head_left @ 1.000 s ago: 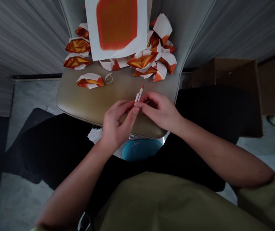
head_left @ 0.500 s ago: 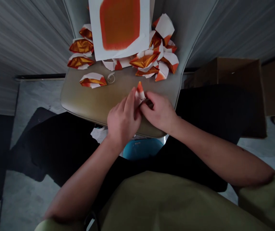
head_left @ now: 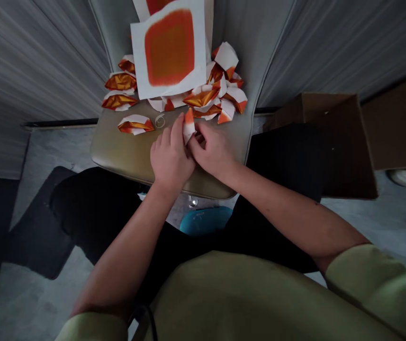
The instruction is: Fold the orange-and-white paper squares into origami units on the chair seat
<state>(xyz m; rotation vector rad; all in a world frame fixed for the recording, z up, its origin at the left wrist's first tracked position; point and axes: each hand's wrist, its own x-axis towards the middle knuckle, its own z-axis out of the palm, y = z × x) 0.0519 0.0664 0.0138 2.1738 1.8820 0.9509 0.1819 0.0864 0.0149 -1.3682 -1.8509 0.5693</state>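
A small folded paper piece, white with an orange tip pointing away from me, is pinched between both hands over the chair seat. My left hand closes on its left side, fingers together. From the right, my right hand grips it with curled thumb and fingers. The lower part of the paper is hidden by the hands. Just beyond lie finished-looking folded paper ingots: one alone on the left, and a heap on the right. A pale ring-like band rests beside the lone ingot.
White sheets with an orange-gold square lean against the chair back. More folded ingots are stacked left of them. An open cardboard box stands on the floor at right. Below the seat is a blue object; a dark mat lies at left.
The whole view has shifted, so the chair and hands appear further left. Both hands keep their hold on the folded paper, with little change in grip.
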